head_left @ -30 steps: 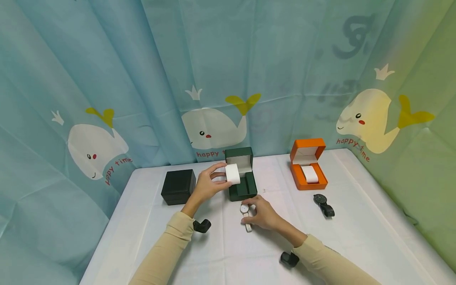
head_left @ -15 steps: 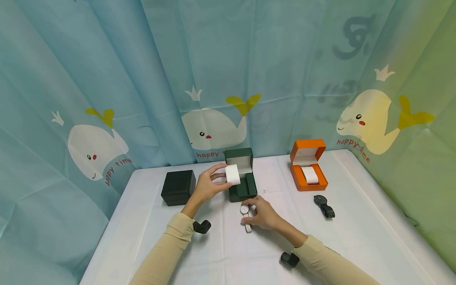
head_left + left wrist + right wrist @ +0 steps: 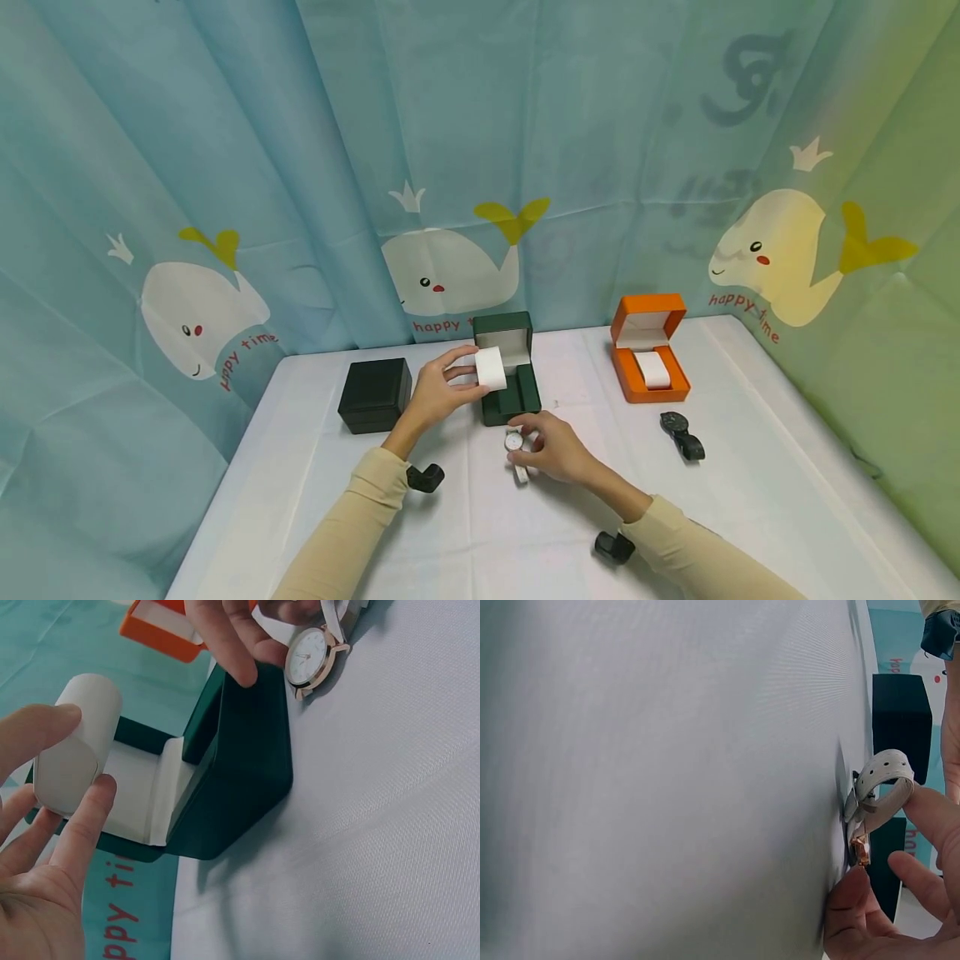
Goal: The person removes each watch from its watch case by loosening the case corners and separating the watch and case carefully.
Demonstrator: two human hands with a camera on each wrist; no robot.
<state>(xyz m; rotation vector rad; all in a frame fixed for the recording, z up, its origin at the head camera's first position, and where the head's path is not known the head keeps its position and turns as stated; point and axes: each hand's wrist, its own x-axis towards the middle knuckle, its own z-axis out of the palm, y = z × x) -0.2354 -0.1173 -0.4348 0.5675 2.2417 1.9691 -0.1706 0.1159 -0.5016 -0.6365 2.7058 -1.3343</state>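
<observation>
A white watch cushion [image 3: 491,368] is pinched between the thumb and fingers of my left hand [image 3: 437,393], in front of the open green watch box [image 3: 529,388]. That box has a pale lid lining and an insert without a cushion. Just before it, my right hand [image 3: 558,450] holds a wristwatch [image 3: 513,442] low at the tabletop, thumb and index finger at either end of its dial. The left wrist view shows its white face and rose-gold case [image 3: 309,657]. In the right wrist view its pale strap [image 3: 886,766] curls in a loop against a finger.
A closed black box [image 3: 375,395] stands left of the left hand. At the back right is an open orange watch box [image 3: 651,353] with a white cushion inside. A black wristwatch [image 3: 682,434] lies before it. A patterned curtain [image 3: 450,150] hangs behind the table.
The wristwatch under my right hand has shifted slightly, its strap end drawn a little toward the box. My left hand and the white cushion stay in place.
</observation>
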